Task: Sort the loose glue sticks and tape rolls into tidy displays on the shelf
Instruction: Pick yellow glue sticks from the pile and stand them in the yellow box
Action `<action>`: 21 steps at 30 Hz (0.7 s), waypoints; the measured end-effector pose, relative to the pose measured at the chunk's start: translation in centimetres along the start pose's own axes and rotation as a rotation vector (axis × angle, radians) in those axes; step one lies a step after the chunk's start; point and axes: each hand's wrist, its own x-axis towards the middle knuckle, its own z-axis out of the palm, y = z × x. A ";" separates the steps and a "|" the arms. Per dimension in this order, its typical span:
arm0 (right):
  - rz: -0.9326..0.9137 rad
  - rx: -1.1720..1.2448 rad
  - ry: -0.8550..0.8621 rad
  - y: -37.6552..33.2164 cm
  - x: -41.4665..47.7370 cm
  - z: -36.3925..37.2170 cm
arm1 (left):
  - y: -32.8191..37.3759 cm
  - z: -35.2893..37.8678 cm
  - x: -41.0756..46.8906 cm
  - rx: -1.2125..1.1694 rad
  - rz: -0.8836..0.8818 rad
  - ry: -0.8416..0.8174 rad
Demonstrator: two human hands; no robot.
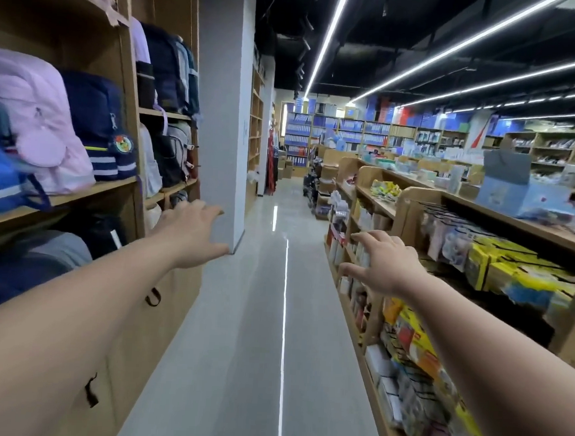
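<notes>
- The left hand (192,233) reaches forward on a bare, outstretched arm, fingers spread and nearly straight, holding nothing; it hangs in the air in front of the white pillar (218,114), near the end of the wall shelves (81,190)
- The right hand (382,266) also reaches forward, palm down, fingers spread and slightly bent, holding nothing; it is in front of the near end of the low shelf unit (413,204) on the right
- Glue sticks and tape rolls cannot be picked out: the goods on the low shelf unit are blurred, showing only as small yellow packets (516,266) and red and white packs, so where the glue and tape lie I cannot tell
- The wall shelves hold bags, with a pink backpack (41,118) touching a navy backpack (98,124)
- A glossy grey floor (257,316) runs between the two sides and mirrors the ceiling lights (325,43)
- Blue folders (297,128) fill the shelves at the far end
</notes>
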 end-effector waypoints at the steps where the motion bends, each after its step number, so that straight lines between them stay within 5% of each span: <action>1: 0.008 -0.002 0.003 0.0 2.8 1.0 | -0.5 1.3 2.7 -0.006 0.003 0.005; 10: 0.142 -0.025 -0.015 2.0 26.7 8.2 | -4.2 11.0 30.5 -0.044 0.116 -0.040; 21: 0.274 -0.008 -0.043 11.4 51.5 18.1 | 2.0 24.4 58.7 -0.152 0.247 -0.071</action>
